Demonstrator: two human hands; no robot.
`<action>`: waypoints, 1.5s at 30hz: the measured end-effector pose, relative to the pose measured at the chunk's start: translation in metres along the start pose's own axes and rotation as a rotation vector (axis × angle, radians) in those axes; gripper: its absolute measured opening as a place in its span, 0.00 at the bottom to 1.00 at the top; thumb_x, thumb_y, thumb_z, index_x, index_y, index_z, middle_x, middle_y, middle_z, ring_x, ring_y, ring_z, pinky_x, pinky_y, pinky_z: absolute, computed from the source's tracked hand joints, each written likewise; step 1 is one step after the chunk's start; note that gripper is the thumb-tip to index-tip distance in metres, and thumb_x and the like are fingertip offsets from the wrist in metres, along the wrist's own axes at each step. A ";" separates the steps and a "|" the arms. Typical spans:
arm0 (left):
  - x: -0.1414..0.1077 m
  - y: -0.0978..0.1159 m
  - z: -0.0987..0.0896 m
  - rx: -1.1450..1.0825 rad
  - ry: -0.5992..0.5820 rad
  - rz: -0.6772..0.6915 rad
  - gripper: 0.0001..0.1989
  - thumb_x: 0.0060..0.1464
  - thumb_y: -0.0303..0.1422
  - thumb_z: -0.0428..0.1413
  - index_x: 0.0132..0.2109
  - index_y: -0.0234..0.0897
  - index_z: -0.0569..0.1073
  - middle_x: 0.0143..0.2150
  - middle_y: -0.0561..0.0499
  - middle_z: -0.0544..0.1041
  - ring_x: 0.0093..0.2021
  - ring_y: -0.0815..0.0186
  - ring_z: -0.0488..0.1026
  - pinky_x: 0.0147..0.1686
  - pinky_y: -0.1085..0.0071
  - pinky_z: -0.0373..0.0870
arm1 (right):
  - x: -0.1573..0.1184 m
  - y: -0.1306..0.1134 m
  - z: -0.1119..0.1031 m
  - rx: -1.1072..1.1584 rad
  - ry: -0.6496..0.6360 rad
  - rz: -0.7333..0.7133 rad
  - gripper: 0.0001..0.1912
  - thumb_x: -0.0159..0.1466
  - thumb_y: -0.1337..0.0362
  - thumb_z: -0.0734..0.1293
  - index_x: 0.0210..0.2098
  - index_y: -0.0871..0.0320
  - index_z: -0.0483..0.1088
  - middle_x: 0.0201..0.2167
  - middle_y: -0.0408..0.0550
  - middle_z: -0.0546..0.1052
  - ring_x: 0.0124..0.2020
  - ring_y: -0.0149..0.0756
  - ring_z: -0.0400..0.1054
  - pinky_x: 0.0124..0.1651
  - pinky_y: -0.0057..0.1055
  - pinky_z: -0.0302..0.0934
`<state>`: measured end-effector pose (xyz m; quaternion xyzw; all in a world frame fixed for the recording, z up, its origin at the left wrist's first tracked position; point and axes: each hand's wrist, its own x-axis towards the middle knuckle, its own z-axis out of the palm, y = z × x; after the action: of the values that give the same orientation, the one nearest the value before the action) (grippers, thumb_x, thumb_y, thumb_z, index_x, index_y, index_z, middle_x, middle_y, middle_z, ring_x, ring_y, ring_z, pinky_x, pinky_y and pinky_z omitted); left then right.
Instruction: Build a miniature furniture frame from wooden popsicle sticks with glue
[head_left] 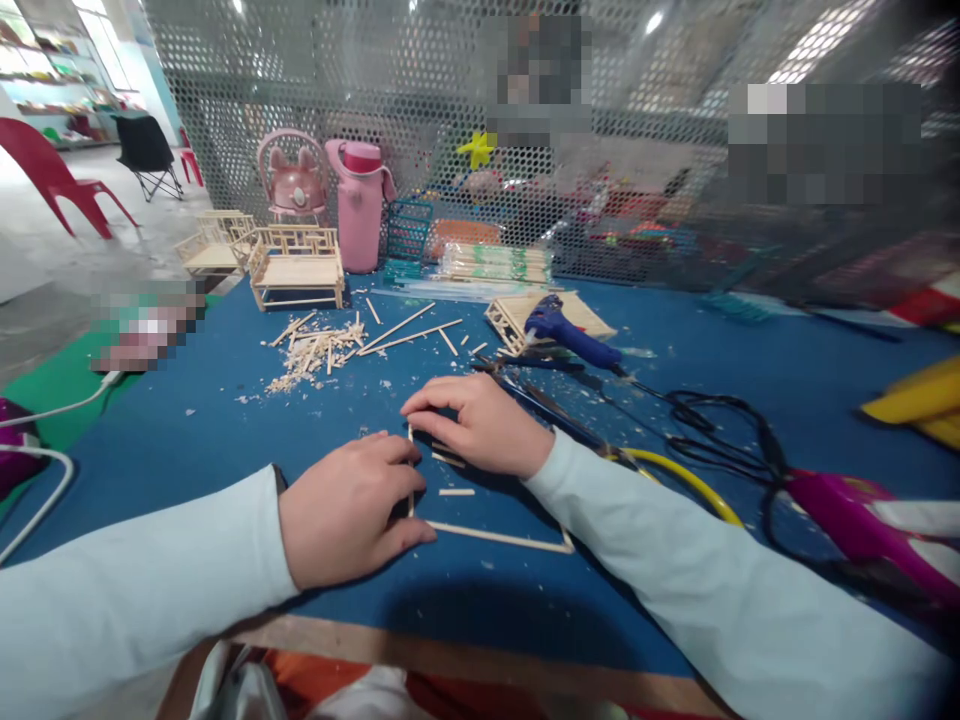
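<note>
A rectangular frame of thin wooden sticks [499,538] lies flat on the blue table top [225,450]. My left hand [356,510] is closed over its left side, with the thumb at the near left corner. At the far left corner, my right hand [480,420] pinches the frame between thumb and forefinger; that hand and its sleeve cover the far side and much of the right side. Inside the frame lies a short loose stick [456,492], and other short pieces [448,456] show beneath my right palm.
A blue glue gun [574,335] rests against a small stick-built piece [592,312], its black cable [705,420] coiled rightward. Offcuts [322,350], miniature wooden benches [296,270], a pink bottle [360,210] and bagged sticks [495,263] stand behind, before a perforated metal screen [420,90].
</note>
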<state>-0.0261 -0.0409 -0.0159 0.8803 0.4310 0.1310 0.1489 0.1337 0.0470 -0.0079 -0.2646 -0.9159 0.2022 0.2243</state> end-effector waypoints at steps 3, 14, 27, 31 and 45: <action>0.000 0.001 0.000 -0.022 -0.002 -0.017 0.15 0.53 0.41 0.51 0.39 0.34 0.74 0.47 0.43 0.71 0.46 0.59 0.69 0.49 0.62 0.64 | 0.000 0.003 0.000 0.033 0.016 0.082 0.07 0.57 0.69 0.63 0.30 0.61 0.75 0.30 0.46 0.78 0.32 0.30 0.71 0.38 0.25 0.62; 0.000 0.004 0.003 -0.080 -0.002 -0.080 0.14 0.52 0.40 0.53 0.40 0.36 0.74 0.47 0.45 0.71 0.45 0.60 0.70 0.50 0.61 0.65 | -0.004 0.001 0.002 0.099 0.036 0.210 0.06 0.57 0.68 0.65 0.28 0.59 0.75 0.28 0.44 0.79 0.30 0.29 0.71 0.35 0.24 0.62; 0.001 0.006 0.003 -0.112 -0.020 -0.103 0.13 0.52 0.40 0.53 0.39 0.36 0.74 0.46 0.46 0.71 0.45 0.60 0.70 0.50 0.61 0.64 | -0.006 0.001 0.003 0.087 0.072 0.167 0.06 0.57 0.69 0.64 0.27 0.59 0.74 0.27 0.44 0.78 0.30 0.29 0.70 0.36 0.25 0.61; 0.001 0.006 0.003 -0.121 -0.010 -0.107 0.13 0.52 0.40 0.53 0.38 0.37 0.74 0.46 0.46 0.72 0.44 0.61 0.70 0.49 0.61 0.65 | -0.006 0.002 0.004 0.044 0.078 0.116 0.07 0.57 0.69 0.64 0.27 0.59 0.74 0.25 0.45 0.76 0.28 0.29 0.68 0.34 0.26 0.61; 0.001 0.005 0.004 -0.132 0.002 -0.100 0.13 0.51 0.40 0.53 0.38 0.37 0.74 0.45 0.45 0.72 0.43 0.60 0.70 0.48 0.62 0.65 | -0.006 0.002 0.003 0.036 0.058 0.132 0.07 0.58 0.69 0.64 0.27 0.60 0.74 0.25 0.46 0.75 0.28 0.29 0.68 0.34 0.26 0.60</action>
<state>-0.0202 -0.0435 -0.0177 0.8459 0.4648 0.1524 0.2127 0.1373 0.0440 -0.0130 -0.3262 -0.8857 0.2254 0.2415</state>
